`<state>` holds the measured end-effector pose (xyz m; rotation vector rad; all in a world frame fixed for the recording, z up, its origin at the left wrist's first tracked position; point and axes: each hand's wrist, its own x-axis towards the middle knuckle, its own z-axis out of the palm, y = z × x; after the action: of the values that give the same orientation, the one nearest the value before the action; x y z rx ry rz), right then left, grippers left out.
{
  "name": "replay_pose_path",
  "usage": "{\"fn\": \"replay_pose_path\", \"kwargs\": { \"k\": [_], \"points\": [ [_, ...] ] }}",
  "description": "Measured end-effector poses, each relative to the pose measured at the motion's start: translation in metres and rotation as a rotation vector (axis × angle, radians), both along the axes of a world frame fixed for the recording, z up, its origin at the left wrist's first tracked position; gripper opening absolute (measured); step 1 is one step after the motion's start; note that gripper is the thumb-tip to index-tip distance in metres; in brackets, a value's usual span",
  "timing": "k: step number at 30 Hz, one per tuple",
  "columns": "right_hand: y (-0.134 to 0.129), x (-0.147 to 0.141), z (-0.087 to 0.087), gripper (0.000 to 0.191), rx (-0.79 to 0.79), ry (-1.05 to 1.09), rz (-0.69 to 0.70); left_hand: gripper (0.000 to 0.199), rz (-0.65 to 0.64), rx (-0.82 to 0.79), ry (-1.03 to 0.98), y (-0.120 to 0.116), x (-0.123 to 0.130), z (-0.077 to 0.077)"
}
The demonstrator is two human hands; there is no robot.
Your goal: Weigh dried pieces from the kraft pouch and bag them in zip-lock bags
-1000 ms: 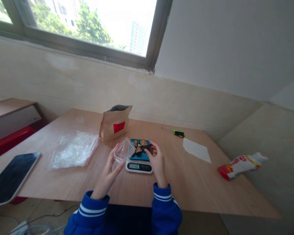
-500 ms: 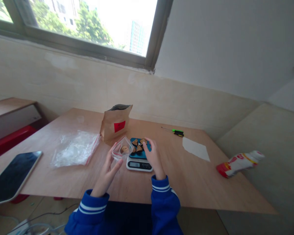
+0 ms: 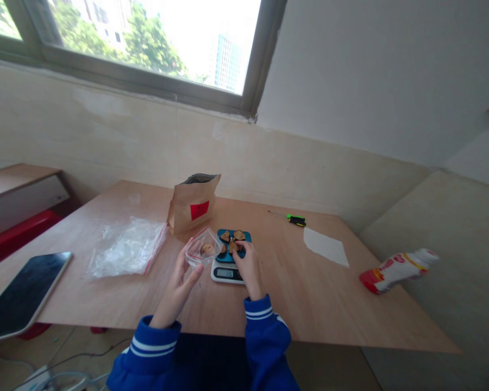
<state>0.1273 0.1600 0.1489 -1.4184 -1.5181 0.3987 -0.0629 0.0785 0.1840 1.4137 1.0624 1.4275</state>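
Note:
My left hand (image 3: 181, 277) holds a small clear zip bag (image 3: 199, 258), its mouth spread and its red zip line toward me. Inside the bag lies a brown dried slice (image 3: 206, 249). Right beside it stands a white kitchen scale (image 3: 218, 273) with a blue top and a small lit display whose digits I cannot read. Several dried slices (image 3: 239, 234) rest on that blue top. With thumb and fingers closed, my right hand (image 3: 249, 266) pinches one dried slice (image 3: 233, 247) at the middle of the scale, covering the scale's right side.
Behind the scale an opened brown paper pouch (image 3: 193, 203) stands upright. A stack of clear zip bags (image 3: 126, 250) and a tablet (image 3: 24, 293) lie at the left. To the right are screwdrivers (image 3: 295, 220), a torn white paper (image 3: 326, 247) and a drink bottle (image 3: 397, 271).
My right hand has moved left and down, from the slice at the scale's back right to the one in the middle. The left hand and its bag have hardly moved.

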Motion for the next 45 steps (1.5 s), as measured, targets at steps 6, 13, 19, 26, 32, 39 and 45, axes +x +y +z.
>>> {"fn": "replay_pose_path", "kwargs": {
  "k": [6,13,19,26,32,39,45],
  "points": [
    [0.002,0.006,-0.007,0.017,-0.017,0.106,-0.058,0.062,-0.012,-0.015,-0.005,-0.002,0.003,0.004],
    [-0.005,0.001,0.036,0.024,-0.016,0.307,0.029,0.063,-0.005,-0.035,-0.053,-0.002,0.009,0.003],
    [-0.028,-0.013,0.090,0.027,0.029,0.291,0.391,0.062,-0.030,-0.039,-0.079,0.000,0.010,-0.005],
    [-0.001,-0.010,0.046,0.029,0.016,0.310,0.324,0.061,0.001,-0.028,-0.103,0.001,0.010,-0.002],
    [0.019,-0.013,0.007,0.043,-0.090,-0.077,0.351,0.061,0.021,-0.001,-0.132,0.003,0.007,-0.002],
    [0.016,-0.018,0.002,0.029,-0.106,-0.195,0.366,0.057,0.064,0.020,-0.181,0.004,0.001,0.003],
    [0.010,-0.018,0.002,0.018,-0.070,-0.147,0.296,0.057,0.048,0.004,-0.222,0.003,0.002,0.002]
  ]
}}
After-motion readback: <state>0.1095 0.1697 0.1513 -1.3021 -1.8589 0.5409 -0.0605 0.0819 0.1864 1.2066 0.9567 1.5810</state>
